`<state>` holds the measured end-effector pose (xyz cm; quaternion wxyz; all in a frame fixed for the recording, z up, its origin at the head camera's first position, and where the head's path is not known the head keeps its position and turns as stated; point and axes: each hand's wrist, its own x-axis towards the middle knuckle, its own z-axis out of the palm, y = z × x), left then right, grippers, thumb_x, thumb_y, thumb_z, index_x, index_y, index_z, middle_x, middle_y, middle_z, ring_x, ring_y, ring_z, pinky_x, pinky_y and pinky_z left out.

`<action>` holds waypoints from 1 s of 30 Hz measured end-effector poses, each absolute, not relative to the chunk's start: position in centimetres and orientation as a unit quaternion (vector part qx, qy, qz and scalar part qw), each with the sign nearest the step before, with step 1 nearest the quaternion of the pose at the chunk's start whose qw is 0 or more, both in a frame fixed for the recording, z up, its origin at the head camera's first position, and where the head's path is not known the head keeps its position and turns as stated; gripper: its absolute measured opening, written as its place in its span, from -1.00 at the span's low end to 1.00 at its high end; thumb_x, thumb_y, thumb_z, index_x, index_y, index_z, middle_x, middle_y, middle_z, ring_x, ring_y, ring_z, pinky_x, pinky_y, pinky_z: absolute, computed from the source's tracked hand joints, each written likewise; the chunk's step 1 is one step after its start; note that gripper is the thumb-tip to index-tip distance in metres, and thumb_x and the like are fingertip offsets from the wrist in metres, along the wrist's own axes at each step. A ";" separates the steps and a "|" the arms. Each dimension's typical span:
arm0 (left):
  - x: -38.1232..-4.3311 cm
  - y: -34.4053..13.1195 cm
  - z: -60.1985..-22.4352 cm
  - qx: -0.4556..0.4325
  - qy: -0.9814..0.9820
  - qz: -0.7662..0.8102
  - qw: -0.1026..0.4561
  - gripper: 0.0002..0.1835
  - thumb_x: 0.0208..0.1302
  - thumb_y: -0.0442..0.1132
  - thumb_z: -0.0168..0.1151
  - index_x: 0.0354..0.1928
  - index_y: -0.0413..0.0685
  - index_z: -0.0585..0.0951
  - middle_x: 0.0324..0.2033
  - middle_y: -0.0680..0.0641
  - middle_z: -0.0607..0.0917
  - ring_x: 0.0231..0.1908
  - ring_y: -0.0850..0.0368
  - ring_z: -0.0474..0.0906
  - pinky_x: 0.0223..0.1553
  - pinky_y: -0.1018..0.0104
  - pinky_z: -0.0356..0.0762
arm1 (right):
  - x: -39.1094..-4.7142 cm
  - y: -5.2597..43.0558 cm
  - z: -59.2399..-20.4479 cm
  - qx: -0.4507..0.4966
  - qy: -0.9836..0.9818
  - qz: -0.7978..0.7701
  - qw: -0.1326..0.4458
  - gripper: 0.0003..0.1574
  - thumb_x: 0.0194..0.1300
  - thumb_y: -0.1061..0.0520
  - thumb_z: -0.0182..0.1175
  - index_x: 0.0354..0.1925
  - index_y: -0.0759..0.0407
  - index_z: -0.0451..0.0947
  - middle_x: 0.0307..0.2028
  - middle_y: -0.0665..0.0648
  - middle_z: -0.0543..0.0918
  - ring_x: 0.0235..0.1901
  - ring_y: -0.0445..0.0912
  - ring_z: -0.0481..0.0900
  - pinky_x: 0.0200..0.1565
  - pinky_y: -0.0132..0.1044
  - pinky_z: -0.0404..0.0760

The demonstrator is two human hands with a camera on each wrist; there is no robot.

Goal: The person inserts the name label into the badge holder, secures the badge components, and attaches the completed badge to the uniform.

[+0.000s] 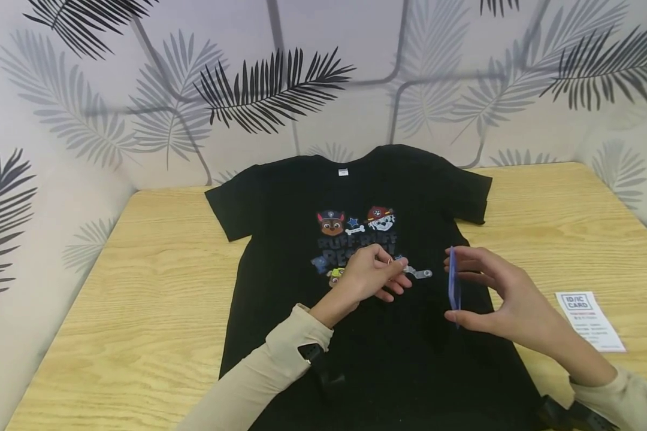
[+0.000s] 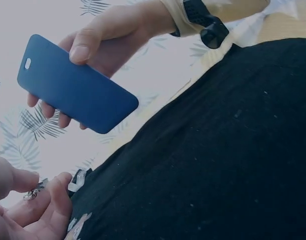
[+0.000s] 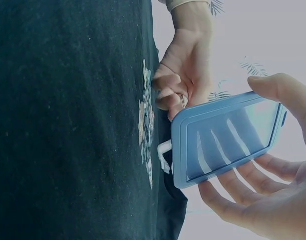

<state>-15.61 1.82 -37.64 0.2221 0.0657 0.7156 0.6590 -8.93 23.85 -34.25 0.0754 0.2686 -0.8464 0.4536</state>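
Upright between the thumb and fingers of my right hand (image 1: pixel 520 305) is a blue card holder (image 2: pixel 75 90), gripped by its long edges. It has a clear window on one side, seen in the right wrist view, and a slot near one end. My left hand (image 1: pixel 368 274) pinches a small metal clip (image 2: pixel 34 192) between thumb and fingertips. A short clear strap (image 1: pixel 422 273) sticks out beyond those fingers toward the holder. Whether the strap touches the holder cannot be told. Both hands are above a black T-shirt (image 1: pixel 377 353).
The T-shirt lies spread on a wooden table (image 1: pixel 156 287), its printed cartoon dogs partly behind my left hand. A white paper card (image 1: pixel 590 320) marked "ID/IC CARD" lies at the right, partly behind my right wrist. A leaf-patterned wall covering (image 1: pixel 323 120) stands behind the table.
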 end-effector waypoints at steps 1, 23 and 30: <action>-15.7 1.8 -37.7 0.066 0.710 0.664 0.225 -0.81 0.38 -0.21 0.18 -0.25 -0.18 0.42 -0.43 -0.22 0.74 -0.62 0.22 0.60 -0.55 0.31 0.62 | -8.9 23.8 -34.3 0.267 -0.847 0.453 0.075 0.08 -0.23 0.41 0.55 0.29 0.22 0.32 0.09 -0.16 0.53 0.02 -0.31 0.50 0.04 -0.55 0.45; -16.2 1.5 -38.9 0.066 0.725 0.629 0.272 -0.90 0.44 -0.33 0.05 -0.13 -0.25 0.43 -0.44 -0.31 0.72 -0.68 0.15 0.58 -0.60 0.29 0.61 | -8.9 23.7 -34.9 0.252 -0.859 0.441 0.066 0.07 -0.20 0.34 0.57 0.29 0.23 0.31 0.09 -0.18 0.51 0.01 -0.35 0.48 0.03 -0.55 0.46; -16.1 1.4 -38.9 0.129 0.839 0.496 0.183 -0.88 0.40 -0.22 0.15 -0.24 -0.13 0.48 -0.69 0.01 0.63 -0.81 0.25 0.41 -0.75 0.45 0.37 | -8.9 23.7 -35.0 0.257 -0.858 0.440 0.062 0.07 -0.19 0.33 0.57 0.30 0.19 0.32 0.10 -0.12 0.51 0.02 -0.35 0.48 0.03 -0.55 0.46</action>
